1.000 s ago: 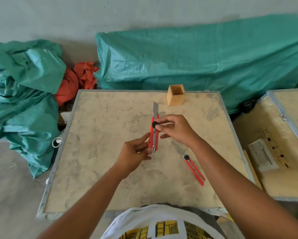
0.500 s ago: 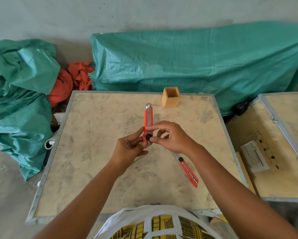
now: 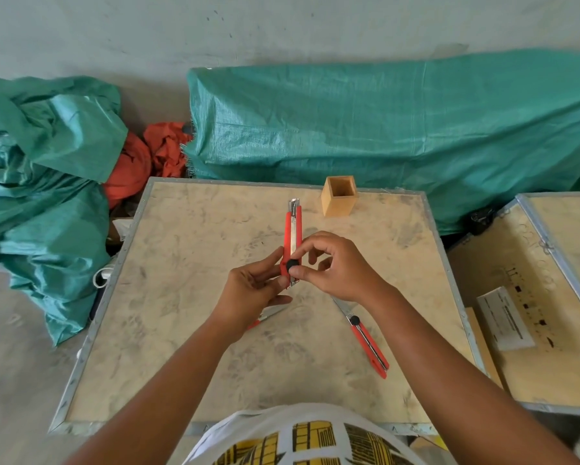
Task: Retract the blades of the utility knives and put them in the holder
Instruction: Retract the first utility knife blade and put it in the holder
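both hands hold one red utility knife (image 3: 293,239) upright above the table (image 3: 181,297). the left hand (image 3: 251,290) grips the lower end of the handle with its fingers closed around it. the right hand (image 3: 335,266) pinches the black slider knob (image 3: 292,264) between thumb and forefinger, its other fingers curled loosely. the knob sits low on the handle and only a short metal tip shows at the top end, so the blade appears to be drawn in; the retracting step for this knife looks finished or nearly so.

the next move, as judged here, calls for freeing one hand and carrying the knife to the wooden holder (image 3: 338,200), which stands upright and open-topped near the far edge of the table, just beyond and to the right of the knife's tip. the knife would need to go in end first.

counts: three knives are visible. one is in the hands; a second knife (image 3: 365,337) lies on the table to the right with its blade extended; a third knife (image 3: 265,316) lies mostly hidden beneath the left hand, with a blade showing. there is one holder, and no knife is seen standing in it. two knives therefore still need retracting.
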`<state>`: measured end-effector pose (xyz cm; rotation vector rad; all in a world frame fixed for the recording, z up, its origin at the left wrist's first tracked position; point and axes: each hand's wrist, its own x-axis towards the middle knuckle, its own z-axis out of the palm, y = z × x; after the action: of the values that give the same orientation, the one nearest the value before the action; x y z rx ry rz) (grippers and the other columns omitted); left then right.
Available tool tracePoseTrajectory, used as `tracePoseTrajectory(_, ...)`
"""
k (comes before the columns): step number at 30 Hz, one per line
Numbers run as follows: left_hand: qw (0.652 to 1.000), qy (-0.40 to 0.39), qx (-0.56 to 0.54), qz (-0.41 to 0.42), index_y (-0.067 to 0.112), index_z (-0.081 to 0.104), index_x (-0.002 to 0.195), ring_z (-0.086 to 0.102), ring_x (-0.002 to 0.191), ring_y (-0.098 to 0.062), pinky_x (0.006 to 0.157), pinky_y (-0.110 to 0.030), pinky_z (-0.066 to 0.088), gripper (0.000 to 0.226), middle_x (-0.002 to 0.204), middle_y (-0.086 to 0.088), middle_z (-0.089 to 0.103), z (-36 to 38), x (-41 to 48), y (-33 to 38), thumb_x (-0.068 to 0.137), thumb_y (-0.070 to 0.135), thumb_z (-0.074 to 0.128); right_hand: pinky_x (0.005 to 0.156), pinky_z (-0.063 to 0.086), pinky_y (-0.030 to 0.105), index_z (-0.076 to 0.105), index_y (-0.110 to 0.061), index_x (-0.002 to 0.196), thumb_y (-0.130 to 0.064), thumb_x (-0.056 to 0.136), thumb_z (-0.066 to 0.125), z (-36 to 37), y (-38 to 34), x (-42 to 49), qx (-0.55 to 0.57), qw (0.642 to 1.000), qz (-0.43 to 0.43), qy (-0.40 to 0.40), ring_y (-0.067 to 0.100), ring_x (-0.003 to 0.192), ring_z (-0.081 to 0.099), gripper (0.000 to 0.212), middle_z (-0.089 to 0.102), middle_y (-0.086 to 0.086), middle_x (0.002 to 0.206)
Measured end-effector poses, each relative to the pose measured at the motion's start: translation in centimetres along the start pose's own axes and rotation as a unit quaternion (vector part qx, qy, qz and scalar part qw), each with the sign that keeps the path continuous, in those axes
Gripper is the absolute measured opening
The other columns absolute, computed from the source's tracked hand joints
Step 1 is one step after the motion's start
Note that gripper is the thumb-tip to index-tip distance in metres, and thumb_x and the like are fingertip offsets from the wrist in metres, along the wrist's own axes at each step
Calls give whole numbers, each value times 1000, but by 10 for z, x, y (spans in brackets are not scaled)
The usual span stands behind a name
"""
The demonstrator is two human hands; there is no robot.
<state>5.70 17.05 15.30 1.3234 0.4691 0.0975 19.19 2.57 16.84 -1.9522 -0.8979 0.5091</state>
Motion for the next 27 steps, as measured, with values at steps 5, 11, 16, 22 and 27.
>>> tracePoseTrajectory(5, 1000, -5, 15, 6, 31, 62, 127, 75, 101, -17, 75, -33, 65, 52, 107, 8, 79, -1, 4, 4, 90, -6, 64, 67, 58, 26, 73, -34, 104, -29, 81, 84, 2, 2, 0, 11, 1000, 9, 0, 10, 87, 64, 26, 67, -10, 110)
tracePoseTrajectory(11, 1000, -6, 10, -5, 22, 59, 134, 76, 100, -16, 73, -32, 65, 52, 106, 7, 79, 5, 10, 5, 90, -6, 64, 68, 59, 31, 72, -33, 93, -35, 78, 85, -1, 5, 2, -12, 999, 4, 34, 11, 87, 63, 19, 67, -10, 103)
tracePoseTrajectory(16, 999, -20, 41, -8, 21, 59, 135, 74, 104, -14, 75, -32, 64, 52, 112, 2, 78, 12, 26, 7, 90, -4, 65, 72, 58, 23, 73, -31, 106, -30, 87, 79, -10, 12, 3, 59, 996, 20, 69, 9, 92, 68, 20, 70, -13, 110)
tracePoseTrajectory(22, 992, -66, 111, -2, 26, 63, 132, 76, 94, -11, 79, -36, 64, 52, 109, 3, 79, 39, 76, 21, 87, 2, 72, 86, 62, 30, 76, -29, 116, -17, 93, 73, -47, 44, 30, 81, 988, 60, 118, 10, 97, 73, 26, 74, -9, 117)
tracePoseTrajectory(27, 984, -62, 168, 18, 28, 66, 128, 75, 82, -8, 75, -31, 63, 53, 107, 9, 78, 71, 152, 35, 83, 1, 76, 84, 63, 35, 78, -19, 114, -5, 89, 75, -93, 78, 77, 78, 980, 59, 176, 12, 90, 76, 29, 77, -2, 112)
